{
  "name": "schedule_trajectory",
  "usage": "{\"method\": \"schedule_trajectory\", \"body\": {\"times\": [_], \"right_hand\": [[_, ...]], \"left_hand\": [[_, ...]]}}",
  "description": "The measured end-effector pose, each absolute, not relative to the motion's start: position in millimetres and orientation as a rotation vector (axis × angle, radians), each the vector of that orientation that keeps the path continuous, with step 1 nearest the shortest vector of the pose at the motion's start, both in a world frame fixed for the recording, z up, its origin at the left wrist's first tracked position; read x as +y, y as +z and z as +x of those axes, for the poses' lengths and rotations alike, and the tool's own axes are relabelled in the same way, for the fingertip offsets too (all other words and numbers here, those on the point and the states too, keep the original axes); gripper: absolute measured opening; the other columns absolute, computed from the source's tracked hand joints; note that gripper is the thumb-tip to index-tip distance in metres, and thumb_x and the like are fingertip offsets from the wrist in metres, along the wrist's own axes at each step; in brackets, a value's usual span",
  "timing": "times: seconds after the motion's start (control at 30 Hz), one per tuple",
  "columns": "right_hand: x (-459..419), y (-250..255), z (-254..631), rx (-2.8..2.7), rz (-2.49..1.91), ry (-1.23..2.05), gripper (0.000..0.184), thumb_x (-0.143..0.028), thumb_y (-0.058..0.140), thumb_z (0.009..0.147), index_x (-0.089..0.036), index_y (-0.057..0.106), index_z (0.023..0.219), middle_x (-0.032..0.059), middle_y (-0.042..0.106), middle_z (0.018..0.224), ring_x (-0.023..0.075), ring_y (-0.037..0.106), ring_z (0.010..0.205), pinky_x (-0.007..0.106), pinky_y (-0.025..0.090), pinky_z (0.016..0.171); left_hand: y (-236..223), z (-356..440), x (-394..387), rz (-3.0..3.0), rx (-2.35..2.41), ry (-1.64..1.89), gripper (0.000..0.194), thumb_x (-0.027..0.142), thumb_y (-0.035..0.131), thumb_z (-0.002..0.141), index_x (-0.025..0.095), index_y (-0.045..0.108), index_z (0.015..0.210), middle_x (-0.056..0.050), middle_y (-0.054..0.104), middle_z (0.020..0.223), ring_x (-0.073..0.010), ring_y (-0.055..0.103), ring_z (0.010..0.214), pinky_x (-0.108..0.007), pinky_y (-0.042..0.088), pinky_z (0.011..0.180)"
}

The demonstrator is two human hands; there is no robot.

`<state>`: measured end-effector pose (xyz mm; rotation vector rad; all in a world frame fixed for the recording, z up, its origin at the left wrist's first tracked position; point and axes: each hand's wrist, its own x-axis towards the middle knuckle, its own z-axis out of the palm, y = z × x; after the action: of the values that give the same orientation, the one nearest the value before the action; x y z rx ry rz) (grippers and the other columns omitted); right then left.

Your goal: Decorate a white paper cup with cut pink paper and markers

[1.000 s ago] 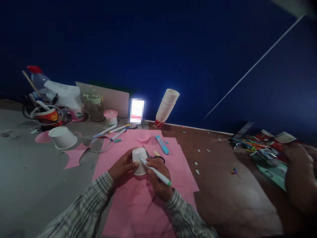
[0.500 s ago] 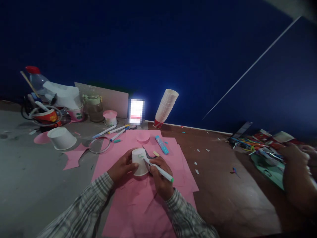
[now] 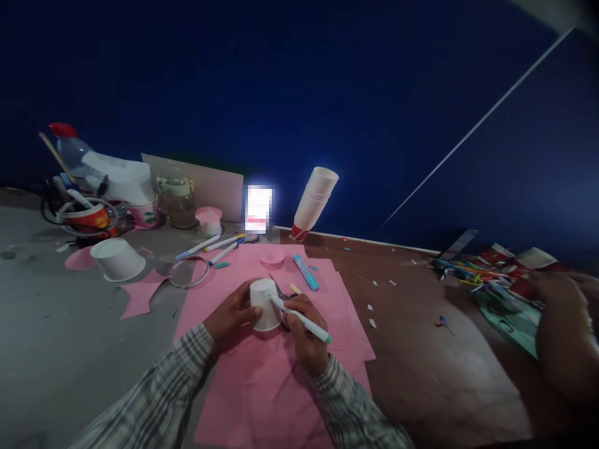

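A small white paper cup [image 3: 264,304] stands upside down on a pink paper sheet [image 3: 262,386] in front of me. My left hand [image 3: 229,317] is wrapped round the cup's left side and steadies it. My right hand [image 3: 303,333] is closed on a white marker with a green end [image 3: 304,320]; its tip touches the cup's upper right side. Black-handled scissors [image 3: 283,293] lie just behind the cup, partly hidden by my right hand.
A stack of paper cups [image 3: 313,202], a blue glue stick [image 3: 306,272], loose markers [image 3: 218,244], a tape ring [image 3: 188,272] and an upturned white tub [image 3: 116,259] lie beyond. Another person's hand [image 3: 564,330] is at the right by coloured craft scraps [image 3: 486,268].
My right hand slid the marker slightly down and right while its tip stayed on the cup. The other person's hand at the right has shifted a little.
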<state>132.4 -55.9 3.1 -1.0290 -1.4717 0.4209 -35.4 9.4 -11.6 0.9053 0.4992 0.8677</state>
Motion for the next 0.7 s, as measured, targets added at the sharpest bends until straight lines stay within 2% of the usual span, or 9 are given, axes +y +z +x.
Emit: {"method": "schedule_trajectory", "body": {"times": [0.13, 0.43, 0.7], "right_hand": [[-54.4, 7.6, 130.3, -1.496, -0.942, 0.419, 0.015, -0.021, 0.051, 0.090, -0.021, 0.063, 0.099, 0.0073, 0.067, 0.089, 0.0226, 0.064, 0.087, 0.040, 0.052, 0.077], [-53.3, 8.0, 127.9, -1.540, -0.918, 0.376, 0.020, -0.017, 0.053, 0.088, -0.023, 0.064, 0.103, 0.0058, 0.067, 0.092, 0.0218, 0.064, 0.090, 0.039, 0.052, 0.079], [-53.3, 7.8, 129.6, -1.490, -1.010, 0.342, 0.018, -0.016, 0.051, 0.088, -0.022, 0.064, 0.098, 0.0050, 0.066, 0.089, 0.0195, 0.062, 0.083, 0.036, 0.052, 0.076]], "left_hand": [[-11.0, -35.0, 8.4, 0.879, 0.488, 0.868, 0.058, 0.023, 0.078, 0.069, 0.020, 0.054, 0.122, -0.010, 0.063, 0.111, -0.0212, 0.059, 0.092, -0.028, 0.046, 0.076], [-9.8, -33.7, 8.1, 0.885, 0.500, 0.884, 0.057, 0.024, 0.080, 0.066, 0.021, 0.057, 0.119, -0.007, 0.063, 0.106, -0.0213, 0.058, 0.092, -0.029, 0.046, 0.077], [-12.6, -35.3, 9.7, 0.914, 0.502, 0.875, 0.056, 0.023, 0.079, 0.068, 0.022, 0.057, 0.119, -0.005, 0.064, 0.101, -0.0174, 0.058, 0.083, -0.025, 0.045, 0.068]]}}
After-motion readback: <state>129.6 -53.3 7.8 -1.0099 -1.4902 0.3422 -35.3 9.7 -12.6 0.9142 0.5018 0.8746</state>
